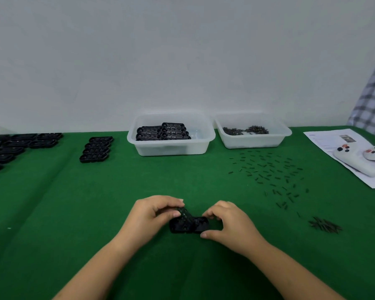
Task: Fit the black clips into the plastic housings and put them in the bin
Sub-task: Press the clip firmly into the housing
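A black plastic housing [189, 225] lies on the green cloth at the front middle. My left hand [154, 215] pinches a small black part at the housing's upper left end. My right hand [224, 221] grips the housing's right end with fingers above and thumb below. Many loose black clips [268, 172] are scattered on the cloth to the right. A white bin [171, 146] at the back middle holds several black housings. A second white bin [253, 141] to its right holds small dark parts.
Four black housings [96, 149] stand in a row left of the bins, and more housings [15, 148] fill the far left edge. A small heap of dark pins [325, 225] lies at the right. Two white controllers [359, 159] rest on a paper sheet.
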